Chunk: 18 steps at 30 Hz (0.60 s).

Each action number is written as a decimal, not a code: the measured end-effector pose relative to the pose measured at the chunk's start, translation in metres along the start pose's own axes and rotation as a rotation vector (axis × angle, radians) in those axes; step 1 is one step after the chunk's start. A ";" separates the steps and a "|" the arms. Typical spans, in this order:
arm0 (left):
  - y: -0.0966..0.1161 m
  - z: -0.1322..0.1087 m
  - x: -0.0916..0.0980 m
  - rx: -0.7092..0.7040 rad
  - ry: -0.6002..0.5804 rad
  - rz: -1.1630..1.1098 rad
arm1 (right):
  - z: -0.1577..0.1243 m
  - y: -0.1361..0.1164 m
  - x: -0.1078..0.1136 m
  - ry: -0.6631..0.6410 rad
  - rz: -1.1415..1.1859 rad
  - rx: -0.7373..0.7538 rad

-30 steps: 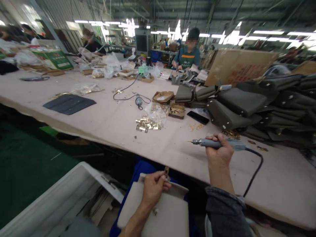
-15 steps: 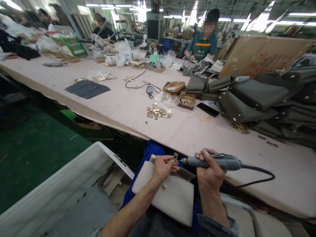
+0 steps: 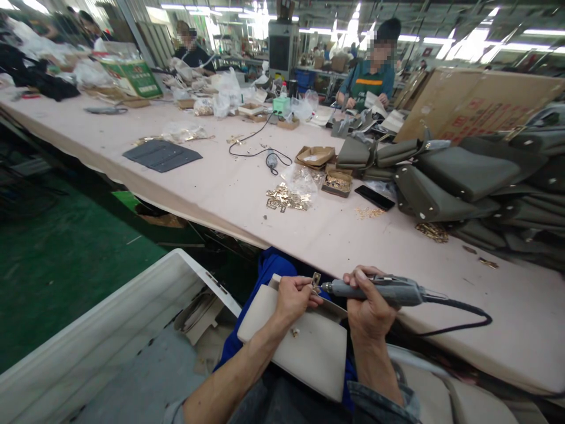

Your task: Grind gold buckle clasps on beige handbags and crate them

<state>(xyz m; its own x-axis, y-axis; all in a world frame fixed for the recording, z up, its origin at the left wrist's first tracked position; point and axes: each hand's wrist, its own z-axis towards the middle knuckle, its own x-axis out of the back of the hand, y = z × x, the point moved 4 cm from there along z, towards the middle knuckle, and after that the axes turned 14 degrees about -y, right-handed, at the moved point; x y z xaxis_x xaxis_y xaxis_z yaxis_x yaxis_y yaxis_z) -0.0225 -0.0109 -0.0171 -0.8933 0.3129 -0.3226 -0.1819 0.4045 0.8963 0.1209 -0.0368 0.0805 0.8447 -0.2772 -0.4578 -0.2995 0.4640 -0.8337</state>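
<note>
My right hand (image 3: 371,300) is wrapped round a grey electric screwdriver (image 3: 388,290), its cord trailing off to the right. The tool lies level and its tip points left at a small gold metal clasp plate (image 3: 316,279). Whether the bit touches a screw is too small to tell. My left hand (image 3: 296,299) pinches the plate at the flap edge of a cream handbag (image 3: 315,347). The bag lies on my lap over blue cloth (image 3: 271,266). A small gold fitting (image 3: 295,333) sits on the front of the bag.
Loose gold plates (image 3: 286,198) lie on the pink table (image 3: 229,206). Dark green bags (image 3: 463,171) are heaped at the right beside a phone (image 3: 375,197). A white bin (image 3: 132,306) stands at my left. A co-worker (image 3: 371,76) works across the table.
The screwdriver and my right hand have moved slightly left, towards the plate. My left hand keeps its pinch. The whole view has shifted a little.
</note>
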 end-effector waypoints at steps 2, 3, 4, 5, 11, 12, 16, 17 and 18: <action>0.000 0.000 0.000 -0.002 0.001 -0.005 | 0.000 0.000 -0.001 -0.012 0.002 0.000; 0.000 0.000 0.000 -0.003 0.000 -0.005 | 0.000 0.000 -0.002 -0.014 -0.002 0.001; 0.000 0.000 0.000 -0.003 -0.001 -0.005 | 0.000 0.000 -0.003 -0.011 -0.010 0.002; 0.000 0.000 0.000 -0.003 -0.003 -0.005 | 0.000 0.000 -0.003 -0.005 -0.019 0.005; -0.003 0.001 0.001 -0.016 -0.041 -0.006 | -0.001 0.000 -0.003 0.009 -0.043 0.018; -0.003 0.001 0.001 -0.014 -0.050 -0.012 | -0.001 0.000 -0.003 0.003 -0.041 0.015; -0.004 0.001 0.001 -0.013 -0.060 -0.041 | -0.001 0.000 -0.003 -0.004 -0.025 0.005; -0.003 0.000 0.001 -0.015 -0.057 -0.045 | -0.001 0.000 -0.003 0.002 -0.024 0.008; -0.003 0.000 0.001 -0.017 -0.055 -0.047 | -0.001 -0.001 -0.004 0.007 -0.026 0.012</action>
<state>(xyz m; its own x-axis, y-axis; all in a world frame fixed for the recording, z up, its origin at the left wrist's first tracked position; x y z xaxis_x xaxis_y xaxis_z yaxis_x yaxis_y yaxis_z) -0.0226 -0.0117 -0.0196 -0.8597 0.3410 -0.3804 -0.2306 0.4055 0.8845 0.1178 -0.0370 0.0824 0.8490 -0.2955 -0.4381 -0.2719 0.4667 -0.8416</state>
